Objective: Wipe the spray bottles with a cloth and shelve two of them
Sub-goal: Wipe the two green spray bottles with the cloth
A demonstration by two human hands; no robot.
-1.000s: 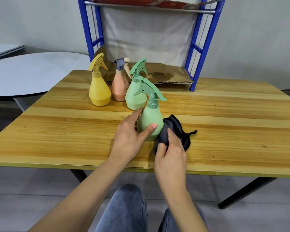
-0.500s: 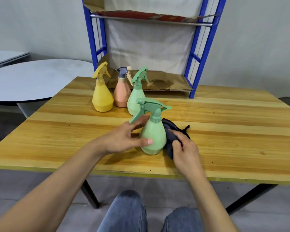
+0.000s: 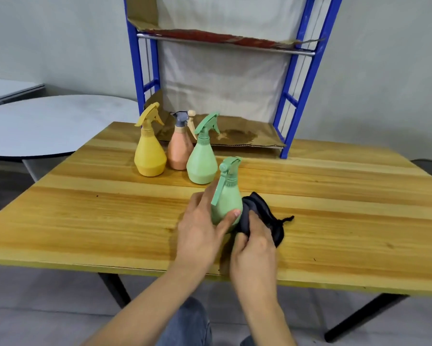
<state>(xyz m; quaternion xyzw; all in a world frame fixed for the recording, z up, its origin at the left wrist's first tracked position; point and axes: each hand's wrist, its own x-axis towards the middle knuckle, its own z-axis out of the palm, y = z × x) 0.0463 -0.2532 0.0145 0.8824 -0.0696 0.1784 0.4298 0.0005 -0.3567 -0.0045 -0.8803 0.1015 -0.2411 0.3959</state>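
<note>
Head view: bottle (image 3: 228, 204) has spun, trigger facing us now; left grip (image 3: 200, 236) holds it, right grip (image 3: 255, 250) clutches the cloth (image 3: 268, 216).

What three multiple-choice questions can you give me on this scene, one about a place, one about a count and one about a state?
1. Where is the cloth?
A. On the table, right of the near green bottle.
B. On the shelf.
C. On the round table.

2. How many spray bottles stand on the table?
A. Three.
B. Four.
C. Five.

3. What is the left hand doing?
A. Holding the near green bottle.
B. Lying flat on the table.
C. Reaching for the shelf.

Answers:
1 A, the right hand grips it there, against the bottle.
2 B, there are a yellow bottle, a pink bottle, a far green bottle and the near one.
3 A, it wraps round the bottle's body.
</note>
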